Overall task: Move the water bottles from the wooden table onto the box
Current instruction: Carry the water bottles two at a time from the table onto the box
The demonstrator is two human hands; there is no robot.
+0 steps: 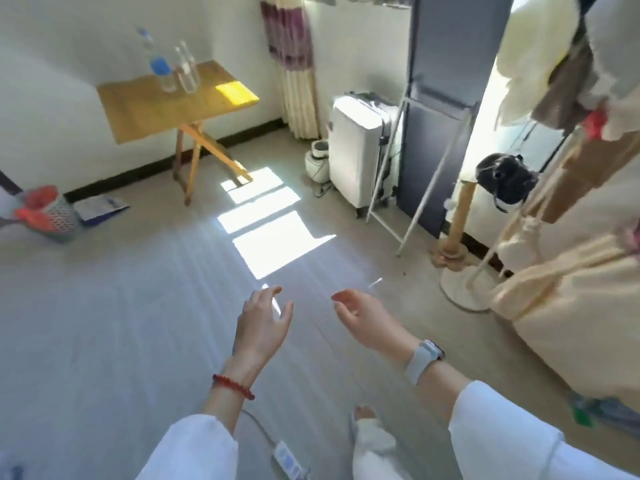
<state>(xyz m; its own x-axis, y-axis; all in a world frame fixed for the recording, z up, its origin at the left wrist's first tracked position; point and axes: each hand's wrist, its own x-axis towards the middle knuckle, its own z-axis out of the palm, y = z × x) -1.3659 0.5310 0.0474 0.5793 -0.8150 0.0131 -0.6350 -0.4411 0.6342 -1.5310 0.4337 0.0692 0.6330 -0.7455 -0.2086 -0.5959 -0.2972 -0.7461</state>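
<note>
both hands hang empty over the floor, low in the middle of the view. the left hand [262, 323] shows its back, fingers spread and loosely curled, holding nothing; a red bead bracelet [233, 386] circles its wrist. the right hand [360, 318] is turned palm inward, fingers slack and apart, also holding nothing; a grey watch [425, 358] sits on that wrist. white sleeves cover both forearms.

the bottles stand well away from the hands, on the wooden table [145, 109] against the far left wall. there is a tall bottle with a blue label [157, 62] and, just beside it to the right, two clear bottles [187, 69] close together; blur makes it hard to tell whether they touch. all stand upright near the table's back edge. a bright patch of sun lies on the table's right corner. the table rests on crossed folding legs.

the box is not clearly seen in this view.

on the floor left of the table sits a patterned basket [52, 216] with red inside, and a flat blue-and-white folder [102, 206] lies next to it. to the right of the table are a curtain [294, 64], a white suitcase [360, 161] and a small white appliance [317, 161] beside it. a rack with hanging clothes [568, 216] fills the right side. a power strip [289, 460] lies on the floor between the sleeves, near a foot in a white slipper [367, 427]. sunlit squares fall on the grey floor ahead of the hands.
</note>
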